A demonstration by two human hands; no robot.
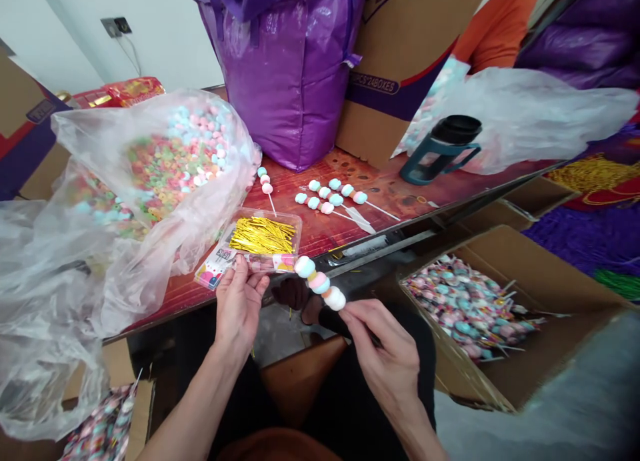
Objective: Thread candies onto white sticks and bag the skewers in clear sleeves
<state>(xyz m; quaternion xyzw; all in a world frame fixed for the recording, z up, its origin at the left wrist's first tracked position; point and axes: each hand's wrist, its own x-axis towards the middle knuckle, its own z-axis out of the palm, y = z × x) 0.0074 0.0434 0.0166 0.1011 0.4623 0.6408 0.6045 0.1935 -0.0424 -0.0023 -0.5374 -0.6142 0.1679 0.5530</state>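
Observation:
My right hand (383, 344) is closed on the lower end of a candy skewer (320, 284), with blue, pink, yellow and white pieces pointing up and left. My left hand (241, 304) pinches the edge of a clear printed wrapper (265, 263) at the table's front edge. Just behind it sits a clear box of gold twist ties (264, 235). A printed card or packet (214, 269) lies beside the left fingertips. Several candy skewers (333, 197) rest on the red table (295, 174), and a single skewer (265, 183) lies behind the tie box.
Plastic bags of colourful candy (170, 161) cover the table's left. Behind stand a purple bag (290, 74) and a carton (373, 124). A dark bottle (440, 151) stands at right. Below is a carton of wrapped skewers (575, 314). An orange sleeve (503, 27) shows at upper right.

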